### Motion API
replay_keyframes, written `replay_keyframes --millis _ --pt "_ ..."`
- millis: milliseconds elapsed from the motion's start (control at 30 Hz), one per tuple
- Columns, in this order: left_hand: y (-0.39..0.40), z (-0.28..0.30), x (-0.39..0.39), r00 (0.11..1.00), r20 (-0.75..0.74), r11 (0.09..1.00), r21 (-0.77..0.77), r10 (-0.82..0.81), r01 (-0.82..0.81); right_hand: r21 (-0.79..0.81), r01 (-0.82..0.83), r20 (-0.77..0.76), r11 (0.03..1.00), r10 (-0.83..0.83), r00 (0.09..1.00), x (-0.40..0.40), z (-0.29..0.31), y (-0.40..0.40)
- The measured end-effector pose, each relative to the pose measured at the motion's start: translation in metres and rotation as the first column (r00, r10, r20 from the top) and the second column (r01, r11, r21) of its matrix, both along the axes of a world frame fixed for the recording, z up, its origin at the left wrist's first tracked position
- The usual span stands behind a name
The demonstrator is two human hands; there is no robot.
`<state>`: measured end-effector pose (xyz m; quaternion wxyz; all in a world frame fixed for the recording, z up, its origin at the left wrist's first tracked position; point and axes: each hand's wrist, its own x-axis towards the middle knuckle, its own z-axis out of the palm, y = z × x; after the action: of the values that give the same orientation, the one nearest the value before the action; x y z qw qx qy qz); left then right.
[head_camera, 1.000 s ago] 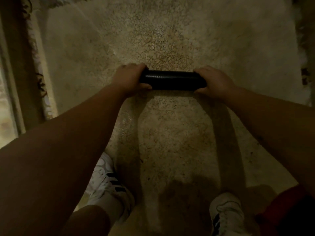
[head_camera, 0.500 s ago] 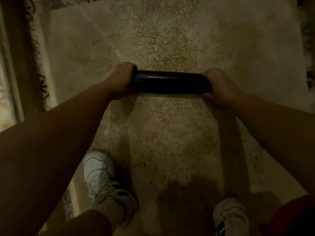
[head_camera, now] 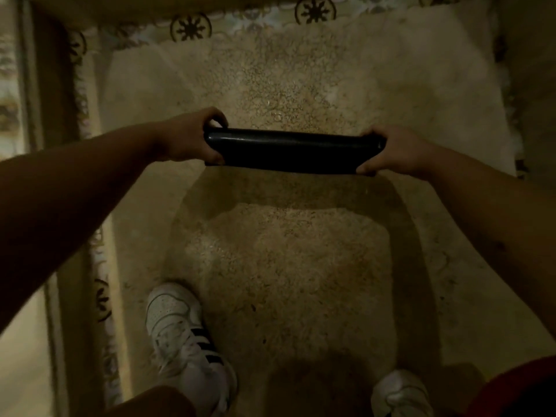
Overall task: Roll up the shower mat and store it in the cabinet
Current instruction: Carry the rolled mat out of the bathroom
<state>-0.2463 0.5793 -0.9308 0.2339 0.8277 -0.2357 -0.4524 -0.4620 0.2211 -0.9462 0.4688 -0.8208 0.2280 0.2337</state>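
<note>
Since the earlier frames the rolled shower mat (head_camera: pixel 293 152) had risen higher off the floor and looked longer and flatter in the centre of the frame, while the hands had slid out to its very ends and the patterned tile border (head_camera: pixel 192 27) had come into view along the top edge.

At the left edge a dark threshold strip (head_camera: pixel 33 85) ran down the frame. Next to it the left hand (head_camera: pixel 188 136) was clamped on the left end of the roll, fingers curled over the far side and thumb pinching from below, probably so that the coil could not spring open at that end. Lower left, a white sneaker (head_camera: pixel 180 335) with dark stripes stood on the speckled floor (head_camera: pixel 285 266).

The mat itself was a dark, glossy tube held level between the two hands, clear of the floor and casting a wide shadow beneath it. Holding it by both ends looked like a way to keep the layers tight and even for carrying.

On the right, the right hand (head_camera: pixel 397 152) was closed around the other end, thumb under and fingers over it. A second sneaker (head_camera: pixel 397 392) showed at the bottom right. No cabinet was visible, so rolling seemed finished and storage was judged not yet done.
</note>
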Motion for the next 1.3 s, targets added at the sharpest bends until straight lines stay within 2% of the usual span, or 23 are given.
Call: replay_keyframes --millis 67,167,267,367,433,600,700,800,900,1000,1067,1133,1300 --pt "0.017 0.021 -0.001 0.963 -0.150 0.962 -0.128 0.222 -0.242 0.126 0.065 0.031 0.990 -0.070 0.997 0.008 0.016 0.001" --pt "0.041 0.051 -0.010 0.829 -0.357 0.818 -0.232 0.431 -0.526 0.309 0.193 0.048 0.931 -0.217 0.975 0.021 0.043 0.005" --pt "0.057 0.091 -0.015 0.748 -0.414 0.699 -0.298 0.519 -0.650 0.440 0.271 0.076 0.856 -0.336 0.939 0.033 0.075 0.019" --pt "0.063 0.147 -0.016 0.672 -0.405 0.570 -0.357 0.619 -0.740 0.495 0.323 0.105 0.807 -0.424 0.899 0.037 0.122 0.040" --pt "0.068 0.191 -0.018 0.655 -0.400 0.537 -0.375 0.641 -0.755 0.534 0.385 0.108 0.752 -0.513 0.852 0.033 0.166 0.052" --pt "0.087 0.318 -0.026 0.682 -0.426 0.628 -0.283 0.595 -0.725 0.518 0.470 0.039 0.715 -0.569 0.822 0.017 0.289 0.078" --pt "0.101 0.410 -0.030 0.637 -0.485 0.608 -0.241 0.600 -0.756 0.497 0.514 0.001 0.699 -0.592 0.806 0.013 0.384 0.094" --pt "0.119 0.502 -0.033 0.589 -0.527 0.582 -0.203 0.613 -0.788 0.448 0.505 0.018 0.738 -0.572 0.820 0.011 0.481 0.108" --pt "0.133 0.587 -0.038 0.570 -0.529 0.550 -0.216 0.628 -0.807 0.353 0.430 0.079 0.831 -0.485 0.871 0.011 0.575 0.115" --pt "0.143 0.660 -0.046 0.543 -0.548 0.505 -0.237 0.636 -0.830 0.340 0.414 0.126 0.844 -0.477 0.870 0.014 0.657 0.125" --pt "0.144 0.699 -0.053 0.548 -0.531 0.487 -0.265 0.647 -0.832 0.337 0.409 0.161 0.848 -0.480 0.863 0.015 0.699 0.129" --pt "0.140 0.731 -0.059 0.520 -0.526 0.427 -0.298 0.673 -0.854 0.369 0.410 0.184 0.834 -0.499 0.847 0.018 0.731 0.128" --pt "0.119 0.784 -0.068 0.513 -0.495 0.343 -0.396 0.702 -0.852 0.415 0.389 0.234 0.822 -0.509 0.828 0.022 0.774 0.110"
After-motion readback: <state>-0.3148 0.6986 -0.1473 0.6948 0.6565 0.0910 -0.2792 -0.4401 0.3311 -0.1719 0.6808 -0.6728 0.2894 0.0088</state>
